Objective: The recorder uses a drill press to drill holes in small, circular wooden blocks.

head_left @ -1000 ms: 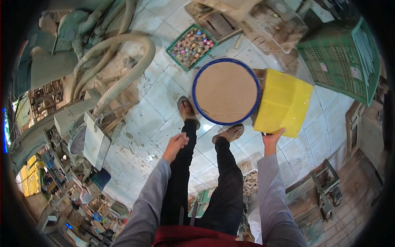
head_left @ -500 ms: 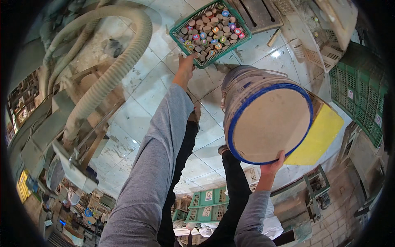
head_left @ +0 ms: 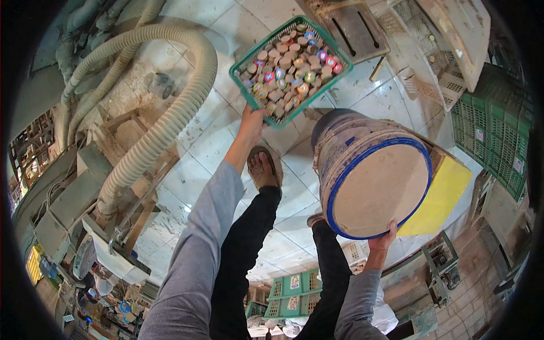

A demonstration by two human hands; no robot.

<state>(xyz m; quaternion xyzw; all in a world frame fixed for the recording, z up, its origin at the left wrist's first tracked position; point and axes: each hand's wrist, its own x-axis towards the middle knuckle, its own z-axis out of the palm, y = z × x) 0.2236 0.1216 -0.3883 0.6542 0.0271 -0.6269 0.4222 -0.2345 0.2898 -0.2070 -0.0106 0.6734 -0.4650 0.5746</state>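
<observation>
A green plastic basket (head_left: 237,71) full of small round wooden pieces, some with coloured printed tops, is at the top middle. My left hand (head_left: 253,122) grips its near corner, fingers wrapped round the rim. At the right stands a large dusty bucket (head_left: 334,153) with a blue rim, its round top covered by a flat tan surface (head_left: 381,187). My right hand (head_left: 384,240) holds the near edge of this bucket's rim, the thumb on top and the other fingers mostly hidden below.
A thick ribbed hose (head_left: 198,73) curves across the left beside dusty machinery. A yellow panel (head_left: 439,198) sits right of the bucket. Green crates (head_left: 490,136) stand at the far right, more crates (head_left: 294,286) behind my legs. A slotted board (head_left: 351,31) lies beyond the basket.
The green basket has come nearer in my left hand and looks slightly larger. My left foot now shows on the tiles. My right hand stays on the bucket's rim.
</observation>
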